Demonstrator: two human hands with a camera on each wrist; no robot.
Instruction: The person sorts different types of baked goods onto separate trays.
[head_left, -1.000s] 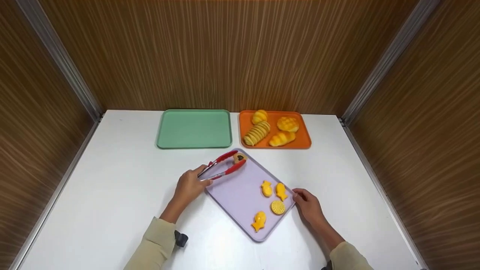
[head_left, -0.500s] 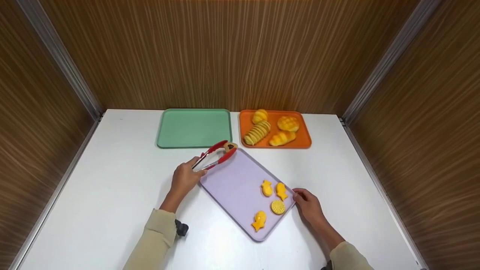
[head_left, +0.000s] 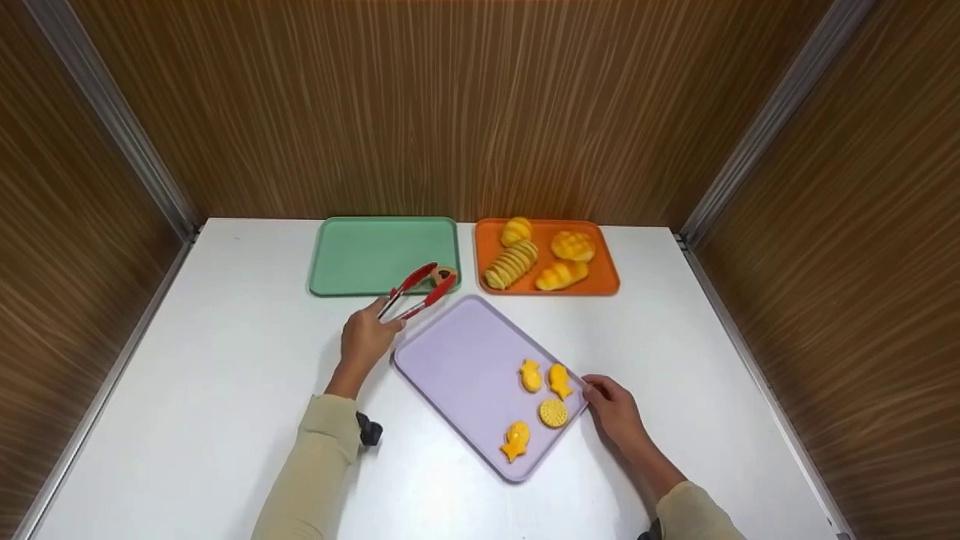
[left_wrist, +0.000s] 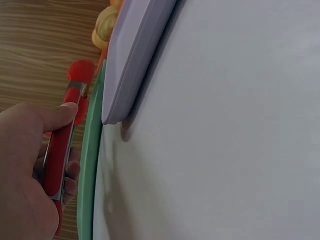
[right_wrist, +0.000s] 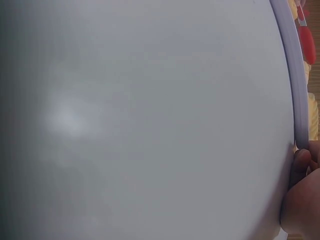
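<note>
My left hand (head_left: pixel 367 336) grips red-tipped metal tongs (head_left: pixel 431 291). Between the tong tips is a small brown cookie (head_left: pixel 443 275) with a dark heart-shaped centre, over the front right corner of the green tray (head_left: pixel 352 293). In the left wrist view, thumb and fingers wrap the red tong handle (left_wrist: pixel 59 155). My right hand (head_left: pixel 616 411) pinches the right corner of the purple tray (head_left: pixel 457 382), which lies turned at an angle. Fish-shaped yellow pieces (head_left: pixel 517 439) and a round yellow biscuit (head_left: pixel 553 413) lie on that tray's near right part.
At the back right, an orange tray (head_left: pixel 609 281) bears several breads, among them a ridged loaf (head_left: pixel 511 265) and a bun (head_left: pixel 573 246). Wood-patterned walls (head_left: pixel 465 112) enclose the white table (head_left: pixel 195 390) at the back and sides.
The tongs and cookie have moved left and away from me, from above the purple tray's far corner to the green tray's front right corner. My right hand has stayed at the purple tray's corner.
</note>
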